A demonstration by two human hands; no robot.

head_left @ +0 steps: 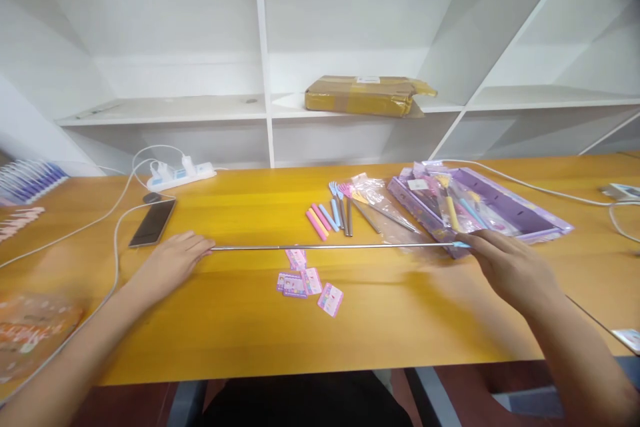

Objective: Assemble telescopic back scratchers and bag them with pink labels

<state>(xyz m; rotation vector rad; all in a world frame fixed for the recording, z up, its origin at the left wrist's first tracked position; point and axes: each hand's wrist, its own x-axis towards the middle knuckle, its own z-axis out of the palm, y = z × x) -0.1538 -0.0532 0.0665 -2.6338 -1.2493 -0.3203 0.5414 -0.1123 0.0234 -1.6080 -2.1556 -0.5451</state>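
A thin metal telescopic back scratcher, drawn out long, stretches level across the table between my hands. My left hand pinches its left end. My right hand is closed on the right end, by its light-blue head; the fingers partly hide that head. Just beyond the rod lie shorter back scratchers with blue, pink and yellow claw heads. Loose pink, yellow and blue handle sleeves are beside them. Small pink printed cards are scattered on the near side of the rod.
A purple display box with bagged pieces stands at the right, with clear plastic bags beside it. A phone, a power strip and white cables are at the left. A taped cardboard box rests on the shelf.
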